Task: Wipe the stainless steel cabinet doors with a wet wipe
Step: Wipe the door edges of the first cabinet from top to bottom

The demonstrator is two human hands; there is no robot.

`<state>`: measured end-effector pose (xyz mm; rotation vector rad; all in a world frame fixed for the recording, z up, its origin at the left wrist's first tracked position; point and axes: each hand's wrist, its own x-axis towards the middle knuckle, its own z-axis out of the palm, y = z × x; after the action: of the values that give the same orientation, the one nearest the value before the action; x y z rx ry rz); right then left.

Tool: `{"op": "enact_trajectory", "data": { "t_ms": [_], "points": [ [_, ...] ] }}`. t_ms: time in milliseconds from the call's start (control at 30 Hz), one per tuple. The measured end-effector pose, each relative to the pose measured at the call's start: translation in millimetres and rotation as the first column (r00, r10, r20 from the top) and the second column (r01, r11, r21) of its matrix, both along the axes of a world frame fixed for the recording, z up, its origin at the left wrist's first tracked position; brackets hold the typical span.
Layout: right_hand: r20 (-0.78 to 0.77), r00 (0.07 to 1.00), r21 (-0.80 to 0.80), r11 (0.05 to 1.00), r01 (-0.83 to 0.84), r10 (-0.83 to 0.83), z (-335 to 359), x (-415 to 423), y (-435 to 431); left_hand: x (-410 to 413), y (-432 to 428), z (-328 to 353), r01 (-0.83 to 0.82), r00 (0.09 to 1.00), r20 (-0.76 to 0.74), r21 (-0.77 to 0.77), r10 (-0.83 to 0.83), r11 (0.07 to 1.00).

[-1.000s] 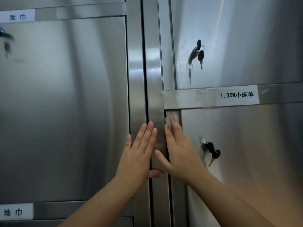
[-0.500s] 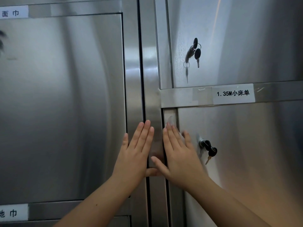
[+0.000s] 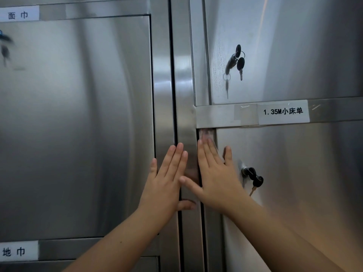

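Pressing flat on the shiny steel, the right grip (image 3: pixel 216 183) is open, its fingers straight and its little finger spread a bit to the side. The wet wipe (image 3: pixel 206 134) is under those fingers. Only a small, blurry, pale bit of it peeks out above the fingertips. It sits on the thin strip at the left edge of the lower right door (image 3: pixel 294 183), just under the bar with the white label (image 3: pixel 282 111). The right thumb points left across the middle post (image 3: pixel 184 95).

The left grip (image 3: pixel 167 183) is open too and holds nothing. Its straight fingers lie flat on the steel just beside the right grip, over the dark gap by the big left door (image 3: pixel 78 124). Its thumb touches the middle post low down. The two grips are very close, and I cannot tell if they touch.

A black key (image 3: pixel 253 176) sticks out of the lock on the lower right door, just beside the right grip. More keys on a ring (image 3: pixel 236 59) hang from the lock of the upper right door (image 3: pixel 294 46). The big left door has a white label above it (image 3: pixel 18 15) and another below it (image 3: pixel 14 251). A blurry dark key (image 3: pixel 5 48) shows at its far left edge.
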<state>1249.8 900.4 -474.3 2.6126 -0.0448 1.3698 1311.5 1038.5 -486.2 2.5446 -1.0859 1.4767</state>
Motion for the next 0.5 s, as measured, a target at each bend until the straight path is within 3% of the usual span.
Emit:
{"op": "enact_trajectory", "data": {
  "t_ms": [67, 267, 500],
  "points": [
    [-0.015, 1.000, 0.009, 1.000, -0.012, 0.012, -10.9, -2.3, 0.7, -2.3, -0.2, 1.4, 0.022, 0.998, 0.065, -0.013, -0.021, 1.000],
    [-0.017, 0.999, 0.004, 0.999, 0.041, -0.041, 12.0, -1.3, 2.0, 2.4, -1.4, -0.4, -0.067, 0.998, -0.006, 0.036, 0.068, 0.997],
    [-0.038, 0.999, 0.011, 1.000, 0.016, -0.015, 0.7, -5.6, 1.6, 0.5, -0.2, -0.6, -0.027, 1.000, 0.007, 0.014, 0.027, 1.000]
  ]
}}
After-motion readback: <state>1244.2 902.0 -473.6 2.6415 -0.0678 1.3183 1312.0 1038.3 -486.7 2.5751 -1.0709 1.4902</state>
